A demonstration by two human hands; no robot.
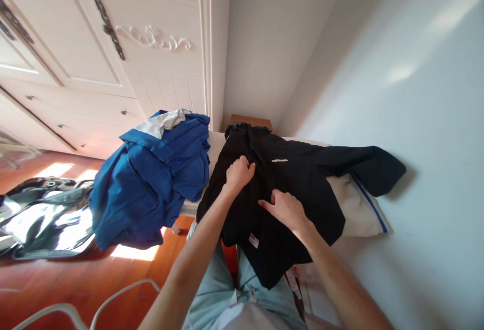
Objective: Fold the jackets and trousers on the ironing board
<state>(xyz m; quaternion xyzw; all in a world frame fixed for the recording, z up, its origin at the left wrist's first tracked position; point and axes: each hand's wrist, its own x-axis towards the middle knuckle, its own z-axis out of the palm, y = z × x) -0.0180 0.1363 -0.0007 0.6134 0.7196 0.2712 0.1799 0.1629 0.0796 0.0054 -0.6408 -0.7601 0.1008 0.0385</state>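
Okay, a big pale wall [408, 108] on my right, the white wardrobe [83, 42] ahead and to the left, and a red-brown wooden floor [75, 279] below, patched with sunlight. Next down, a white table [216, 149], mostly covered, and there's the black jacket [310, 194], spread over it straight in front of me, one sleeve stretched out to the right, its near edge hanging before my legs. The blue jacket [151, 183] lies rumpled just to its left, drooping past the table's edge; a pale cloth [351, 209] with a blue stripe shows under that black sleeve. On to the hands, both at the black front: my left hand [240, 173], farther up, pinches the dark fabric between thumb and fingers; my right hand [288, 211], nearer me, has curled fingers and the thumb pointing left, and whether it grips cloth I can't tell. Smallest of all, white lettering [280, 160] on the chest and a little label [253, 240] lower down.
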